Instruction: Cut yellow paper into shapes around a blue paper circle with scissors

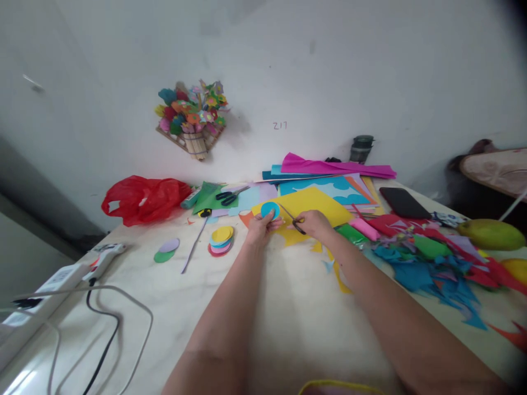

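Between the thumb and fingers of my left hand (262, 226) is a round blue paper disc (270, 210), held up a little over the table. My right hand (315, 224) grips a pair of dark-handled scissors (298, 225), whose blades point up and left toward the disc. Under both hands lies a yellow paper sheet (325, 204) with a cut, ragged lower edge. Left of my left hand sits a stack of paper circles (222, 236) in yellow, blue, pink and red. Farther left, a lilac circle (169, 244) overlaps a green circle (163, 256).
Coloured scraps (428, 263) and a black phone (404, 203) lie at the right. A second pair of scissors (230, 196), a red plastic bag (144, 200) and paper rolls (329, 166) line the back. A glue gun (107, 260) and cables (150, 323) occupy the left.
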### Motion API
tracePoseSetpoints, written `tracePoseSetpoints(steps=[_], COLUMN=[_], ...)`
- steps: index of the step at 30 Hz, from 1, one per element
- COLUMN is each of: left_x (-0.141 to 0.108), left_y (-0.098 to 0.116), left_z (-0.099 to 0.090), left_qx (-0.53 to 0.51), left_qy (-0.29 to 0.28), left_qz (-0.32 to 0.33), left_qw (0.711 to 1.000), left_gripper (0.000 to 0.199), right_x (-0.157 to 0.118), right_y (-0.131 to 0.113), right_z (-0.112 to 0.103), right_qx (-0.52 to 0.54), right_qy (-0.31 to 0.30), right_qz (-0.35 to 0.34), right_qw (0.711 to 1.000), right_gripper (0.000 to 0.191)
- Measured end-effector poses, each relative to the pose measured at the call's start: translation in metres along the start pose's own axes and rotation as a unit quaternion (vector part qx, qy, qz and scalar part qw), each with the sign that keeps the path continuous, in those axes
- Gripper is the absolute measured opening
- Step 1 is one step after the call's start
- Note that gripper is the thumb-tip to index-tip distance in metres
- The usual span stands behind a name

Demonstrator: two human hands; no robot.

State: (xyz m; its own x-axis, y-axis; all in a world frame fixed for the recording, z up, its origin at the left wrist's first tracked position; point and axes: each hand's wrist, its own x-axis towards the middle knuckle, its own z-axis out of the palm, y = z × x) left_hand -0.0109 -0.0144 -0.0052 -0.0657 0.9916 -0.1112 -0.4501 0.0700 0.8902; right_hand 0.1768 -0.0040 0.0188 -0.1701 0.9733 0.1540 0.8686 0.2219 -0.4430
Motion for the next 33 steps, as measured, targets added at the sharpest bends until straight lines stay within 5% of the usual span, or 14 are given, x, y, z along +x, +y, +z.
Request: tracePoseSetpoints(steps=[5, 14, 18, 22, 25, 33], left_x=[-0.015, -0.045, -0.054, -0.059, -0.063, -0.070], left_y=[0.015, 0.024, 0.017, 0.014, 0.015, 0.027], left_z=[-0.009, -0.034, -0.034, -0.031, -0.033, -0.042], left_qx=[0.053, 0.155, 0.164, 0.194, 0.198, 0.145], left_qy=[-0.011, 0.035, 0.036, 0.022, 0.022, -0.007], left_qz=[0.008, 0.025, 0.026, 0.028, 0.025, 0.040], left_qw=[0.999, 0.987, 0.985, 0.980, 0.980, 0.989], left_gripper=[0.035, 0.038, 0.042, 0.041, 0.040, 0.031], right_x=[-0.010, -0.024, -0.033, -0.042, -0.044, -0.044], right_y=[-0.014, -0.033, -0.047, -0.065, -0.074, -0.070], right_z=[0.002, -0.016, -0.008, 0.018, 0.032, 0.045], right_qx=[-0.077, -0.055, 0.144, 0.405, 0.442, 0.408], right_qy=[-0.021, -0.067, -0.017, -0.045, -0.011, 0.062], right_qz=[0.012, 0.013, 0.018, 0.036, 0.047, 0.047], right_qw=[0.997, 0.996, 0.989, 0.912, 0.896, 0.910], right_gripper=[0.023, 0.010, 0.028, 0.033, 0.037, 0.037])
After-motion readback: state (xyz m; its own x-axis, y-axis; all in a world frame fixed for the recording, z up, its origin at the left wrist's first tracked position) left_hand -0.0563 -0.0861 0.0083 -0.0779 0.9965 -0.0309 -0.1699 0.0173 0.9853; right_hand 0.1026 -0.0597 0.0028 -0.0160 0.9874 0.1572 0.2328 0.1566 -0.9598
